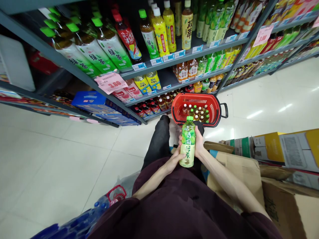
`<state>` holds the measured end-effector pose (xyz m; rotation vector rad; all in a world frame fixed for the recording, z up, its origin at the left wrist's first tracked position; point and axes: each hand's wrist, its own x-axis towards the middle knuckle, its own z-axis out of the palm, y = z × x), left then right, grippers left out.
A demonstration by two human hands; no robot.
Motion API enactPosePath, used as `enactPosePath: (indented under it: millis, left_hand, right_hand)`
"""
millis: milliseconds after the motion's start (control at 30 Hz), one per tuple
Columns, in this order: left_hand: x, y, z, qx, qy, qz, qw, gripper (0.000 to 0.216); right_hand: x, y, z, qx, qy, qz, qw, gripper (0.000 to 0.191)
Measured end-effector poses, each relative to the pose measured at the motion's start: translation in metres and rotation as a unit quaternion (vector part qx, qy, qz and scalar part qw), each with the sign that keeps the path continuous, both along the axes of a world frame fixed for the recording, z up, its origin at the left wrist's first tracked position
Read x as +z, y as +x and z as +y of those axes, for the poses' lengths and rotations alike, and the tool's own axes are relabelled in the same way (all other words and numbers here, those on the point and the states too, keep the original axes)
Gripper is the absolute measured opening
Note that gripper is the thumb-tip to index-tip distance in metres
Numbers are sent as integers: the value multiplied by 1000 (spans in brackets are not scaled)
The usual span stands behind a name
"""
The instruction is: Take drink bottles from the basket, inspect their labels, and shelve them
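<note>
While clasping the green bottle (188, 146) between left hand (176, 156) and right hand (198, 145), could drop it by loosening both together.

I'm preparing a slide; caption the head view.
Left hand and right hand hold a green-capped bottle before a red basket.

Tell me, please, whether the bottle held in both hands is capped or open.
Capped: a green cap sits atop the bottle, covering its mouth.

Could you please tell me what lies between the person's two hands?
In the head view, a green-capped bottle lies between the left hand and the right hand, touching both.
</note>
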<state>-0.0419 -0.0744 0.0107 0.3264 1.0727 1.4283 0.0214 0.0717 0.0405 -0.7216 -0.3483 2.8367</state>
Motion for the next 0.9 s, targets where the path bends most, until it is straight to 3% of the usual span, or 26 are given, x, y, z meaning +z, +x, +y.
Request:
enactPosePath:
  millis: [900]
  left_hand:
    - [-3,-4,3,-35,-11,59,998,84]
  right_hand:
    - [-7,0,4,-25,-29,36,999,63]
